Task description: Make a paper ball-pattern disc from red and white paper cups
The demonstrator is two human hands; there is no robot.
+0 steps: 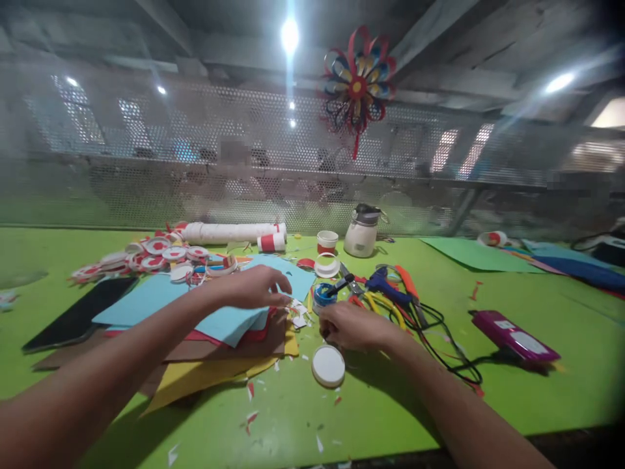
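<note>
My left hand (251, 286) rests fingers-down on a stack of coloured paper sheets (215, 312), blue on top, red, brown and yellow beneath. Its fingertips pinch at something small near the stack's right edge; what it is cannot be made out. My right hand (354, 326) lies curled on the green table (488, 365), beside a small blue tape roll (322, 294). Whether it holds anything is hidden by the fingers. A white round lid (328, 365) sits just in front of it. Paper scraps (297, 316) lie between the hands.
Red-and-white paper rings (156, 254) and a white roll (229, 232) lie at the back left. A white jug (361, 233), a small cup (327, 241), tangled cables (415, 312) and a magenta device (515, 335) are to the right. A dark phone (81, 312) lies left. A paper pinwheel (359, 81) hangs above.
</note>
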